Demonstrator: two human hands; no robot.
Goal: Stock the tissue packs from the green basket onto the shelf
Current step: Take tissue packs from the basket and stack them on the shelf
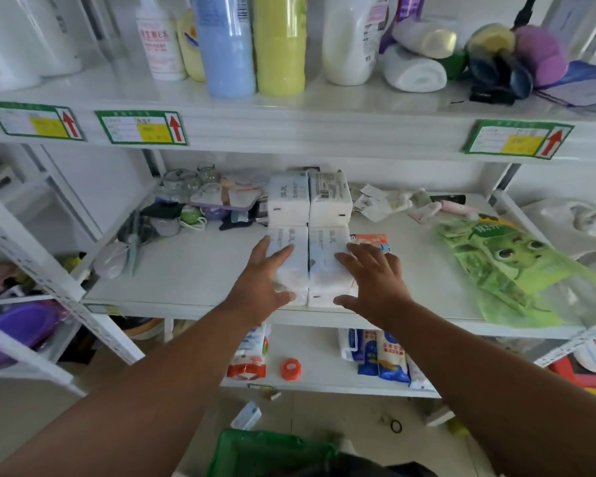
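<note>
Several white tissue packs lie in two rows in the middle of the white shelf point(193, 270). The front left pack point(295, 242) and front right pack point(326, 259) sit side by side at the shelf's front edge. My left hand point(262, 284) rests on the left pack with straight fingers on top and the thumb against its front. On the right pack lies my right hand point(372, 277), fingers spread and flat. Behind them stand two more packs, the back left point(288, 201) and the back right point(330, 197). Part of the green basket point(272, 452) shows on the floor below.
A green printed plastic bag point(510, 270) lies on the shelf's right side. Clutter of glass jars and small items point(193, 201) fills the back left. An orange-and-blue pack point(372, 241) peeks out beside my right hand. Bottles point(279, 43) stand on the shelf above; bagged goods point(382, 356) below.
</note>
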